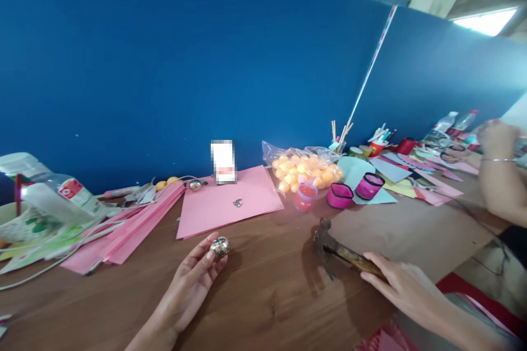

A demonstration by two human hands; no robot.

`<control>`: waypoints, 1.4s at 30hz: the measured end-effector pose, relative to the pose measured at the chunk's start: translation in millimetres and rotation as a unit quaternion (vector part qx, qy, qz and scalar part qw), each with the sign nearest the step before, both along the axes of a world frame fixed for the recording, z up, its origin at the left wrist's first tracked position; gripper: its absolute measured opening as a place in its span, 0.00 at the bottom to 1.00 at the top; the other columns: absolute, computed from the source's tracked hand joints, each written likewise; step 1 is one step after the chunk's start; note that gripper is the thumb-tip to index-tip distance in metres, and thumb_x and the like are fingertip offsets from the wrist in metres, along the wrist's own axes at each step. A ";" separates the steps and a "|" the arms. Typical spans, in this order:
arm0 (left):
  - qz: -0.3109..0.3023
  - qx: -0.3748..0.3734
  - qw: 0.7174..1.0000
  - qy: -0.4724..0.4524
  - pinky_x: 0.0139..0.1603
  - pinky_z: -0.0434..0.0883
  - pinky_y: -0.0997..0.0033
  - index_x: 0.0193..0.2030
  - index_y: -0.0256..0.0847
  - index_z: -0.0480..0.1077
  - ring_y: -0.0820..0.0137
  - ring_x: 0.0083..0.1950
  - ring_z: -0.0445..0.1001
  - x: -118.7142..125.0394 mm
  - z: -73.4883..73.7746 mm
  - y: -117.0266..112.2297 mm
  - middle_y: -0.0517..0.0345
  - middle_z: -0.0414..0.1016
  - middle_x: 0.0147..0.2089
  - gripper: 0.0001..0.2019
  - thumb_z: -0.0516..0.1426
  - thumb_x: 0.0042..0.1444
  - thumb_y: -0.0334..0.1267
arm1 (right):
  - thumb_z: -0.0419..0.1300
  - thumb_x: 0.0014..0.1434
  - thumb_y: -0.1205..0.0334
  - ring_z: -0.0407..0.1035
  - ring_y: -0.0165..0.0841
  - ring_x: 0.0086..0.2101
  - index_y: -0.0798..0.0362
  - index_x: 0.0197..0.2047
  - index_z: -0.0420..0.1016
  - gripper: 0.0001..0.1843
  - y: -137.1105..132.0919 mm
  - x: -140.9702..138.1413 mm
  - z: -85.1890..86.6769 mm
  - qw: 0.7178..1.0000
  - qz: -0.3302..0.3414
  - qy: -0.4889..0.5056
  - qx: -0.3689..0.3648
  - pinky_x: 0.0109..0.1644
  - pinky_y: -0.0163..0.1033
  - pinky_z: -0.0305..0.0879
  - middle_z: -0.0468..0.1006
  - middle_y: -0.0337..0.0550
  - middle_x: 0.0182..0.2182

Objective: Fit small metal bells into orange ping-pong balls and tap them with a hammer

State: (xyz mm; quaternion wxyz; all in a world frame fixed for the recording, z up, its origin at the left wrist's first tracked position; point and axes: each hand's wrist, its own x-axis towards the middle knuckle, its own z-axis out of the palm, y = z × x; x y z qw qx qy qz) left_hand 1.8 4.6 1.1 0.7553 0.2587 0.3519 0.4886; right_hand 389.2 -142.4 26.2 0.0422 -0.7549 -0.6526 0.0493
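My left hand [191, 279] pinches a small shiny round ball [220, 246] between its fingertips, just above the brown wooden table [267, 290]. My right hand [401, 285] grips the wooden handle of a claw hammer [335, 247]. The hammer's dark metal head hovers close to the tabletop, to the right of the ball. A pink paper sheet [226, 203] lies beyond the ball with a tiny metal piece [237, 203] on it.
A bag of orange balls [307, 170], pink tape rolls [340, 195] and a small red cup [305, 196] sit behind the hammer. Stacked pink papers [135, 225] and a plastic bottle [53, 189] lie left. Another person's arm [496, 170] reaches in at right. A blue wall backs the table.
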 end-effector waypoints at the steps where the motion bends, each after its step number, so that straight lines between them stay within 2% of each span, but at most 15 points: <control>1: 0.000 0.000 1.000 -0.001 0.47 0.70 0.74 0.48 0.42 0.69 0.74 0.44 0.72 0.1 0.3 0.0 0.56 0.74 0.45 0.19 0.60 0.48 0.30 | 0.46 0.60 0.52 0.75 0.43 0.30 0.49 0.45 0.66 0.16 -0.1 5.2 -1.3 1.000 -0.004 -0.006 -0.005 0.31 0.39 0.63 0.79 0.44 0.29; 9: -0.002 0.001 1.000 -0.010 0.46 0.70 0.74 0.49 0.41 0.69 0.74 0.42 0.72 1.7 4.4 -2.5 0.54 0.73 0.45 0.18 0.60 0.49 0.30 | 0.45 0.60 0.50 0.75 0.43 0.31 0.51 0.46 0.66 0.19 7.1 29.6 -10.6 0.999 -0.013 -0.034 -0.017 0.32 0.41 0.65 0.80 0.46 0.32; 16: 0.004 0.002 1.000 -0.009 0.47 0.70 0.72 0.50 0.42 0.68 0.72 0.42 0.72 0.5 2.3 -2.5 0.53 0.73 0.46 0.21 0.61 0.47 0.31 | 0.48 0.58 0.48 0.72 0.39 0.38 0.50 0.44 0.69 0.18 21.3 46.5 -7.2 0.993 0.068 -0.084 0.051 0.39 0.41 0.66 0.74 0.48 0.42; 27: 0.001 0.000 1.000 -0.006 0.46 0.71 0.74 0.48 0.42 0.70 0.74 0.42 0.73 0.9 1.7 0.4 0.56 0.74 0.45 0.18 0.61 0.47 0.31 | 0.48 0.59 0.53 0.70 0.37 0.38 0.50 0.45 0.70 0.17 36.9 65.4 -7.1 0.988 0.068 -0.116 0.082 0.41 0.42 0.66 0.71 0.47 0.42; 35: -0.009 0.016 1.000 -0.007 0.46 0.71 0.72 0.48 0.41 0.70 0.73 0.43 0.73 -1.2 -1.3 0.7 0.55 0.74 0.46 0.18 0.61 0.47 0.30 | 0.48 0.59 0.57 0.69 0.37 0.39 0.50 0.48 0.69 0.16 33.0 63.3 -11.4 0.984 0.067 -0.118 0.114 0.42 0.41 0.66 0.72 0.48 0.42; 39: -0.020 0.026 0.999 -0.018 0.47 0.70 0.72 0.48 0.41 0.69 0.73 0.43 0.73 -1.9 -0.1 -1.5 0.54 0.74 0.45 0.18 0.60 0.48 0.30 | 0.47 0.59 0.56 0.68 0.40 0.41 0.50 0.49 0.68 0.17 31.7 45.3 2.9 0.980 0.061 -0.110 0.151 0.42 0.43 0.66 0.70 0.50 0.45; 42: -0.029 0.042 0.998 -0.029 0.48 0.70 0.71 0.49 0.40 0.68 0.72 0.43 0.73 -1.8 -1.6 -1.7 0.53 0.74 0.45 0.19 0.59 0.49 0.30 | 0.47 0.60 0.57 0.69 0.38 0.41 0.49 0.49 0.67 0.16 34.1 8.5 20.4 0.976 0.105 -0.071 0.178 0.42 0.42 0.66 0.70 0.49 0.45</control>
